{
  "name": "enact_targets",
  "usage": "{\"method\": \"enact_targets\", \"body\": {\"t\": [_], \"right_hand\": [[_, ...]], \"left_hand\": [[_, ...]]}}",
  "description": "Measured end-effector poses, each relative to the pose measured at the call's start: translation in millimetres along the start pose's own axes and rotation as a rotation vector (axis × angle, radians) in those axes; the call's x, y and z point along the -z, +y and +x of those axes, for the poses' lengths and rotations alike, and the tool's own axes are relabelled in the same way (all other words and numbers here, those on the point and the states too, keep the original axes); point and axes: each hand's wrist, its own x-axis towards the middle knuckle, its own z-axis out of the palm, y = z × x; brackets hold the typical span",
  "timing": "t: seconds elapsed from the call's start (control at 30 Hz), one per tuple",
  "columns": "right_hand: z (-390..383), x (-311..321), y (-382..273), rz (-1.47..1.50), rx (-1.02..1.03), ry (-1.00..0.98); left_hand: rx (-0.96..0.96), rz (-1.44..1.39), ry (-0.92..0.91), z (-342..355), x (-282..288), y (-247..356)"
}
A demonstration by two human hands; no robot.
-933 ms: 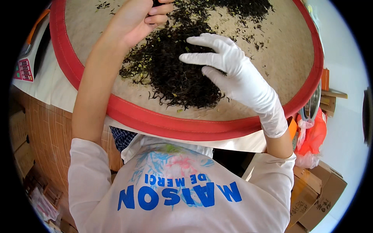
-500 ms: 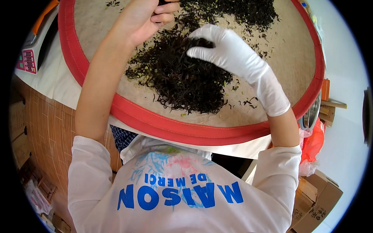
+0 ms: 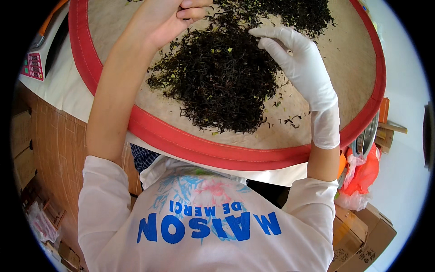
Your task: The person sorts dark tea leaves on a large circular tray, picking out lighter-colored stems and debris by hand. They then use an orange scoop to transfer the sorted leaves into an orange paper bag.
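A heap of dark, twisted dried tea leaves (image 3: pixel 222 81) with pale yellow-green bits lies on the beige cloth of a round tray with a red rim (image 3: pixel 217 152). At the top edge, my bare left hand (image 3: pixel 170 20) is closed over the far left of the heap. Its upper part is cut off, so what its fingers hold cannot be made out. My right hand (image 3: pixel 294 56), in a white glove, hovers at the heap's upper right side. Thumb and forefinger are apart, with nothing visible between them.
A second pile of dark leaves (image 3: pixel 303 16) lies farther back on the tray. A scale with a pink keypad (image 3: pixel 34 65) stands at the left. Beyond the right rim are a metal bowl (image 3: pixel 364 138), a red plastic bag (image 3: pixel 364 170) and cardboard boxes (image 3: pixel 369 231).
My right hand has drawn back from the middle of the heap to its right side. Loose leaves and pale bits now show where it was. My left hand has moved slightly up, still closed.
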Motion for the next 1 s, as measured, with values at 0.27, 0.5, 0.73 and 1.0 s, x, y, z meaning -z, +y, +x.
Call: {"method": "enact_targets", "body": {"t": [0.27, 0.5, 0.73, 1.0], "right_hand": [[-8, 4, -14, 0.093, 0.005, -0.060], [-6, -41, -44, -0.159, 0.445, -0.072], [-1, -44, -47, -0.089, 0.422, -0.067], [-1, -90, -55, -0.460, 0.503, -0.070]], "left_hand": [[0.021, -0.049, -0.008, 3, 5, 0], [0.046, -0.040, 0.011, 3, 2, -7], [0.028, -0.003, -0.002, 4, -1, -6], [0.004, 0.065, 0.002, 1, -3, -2]]}}
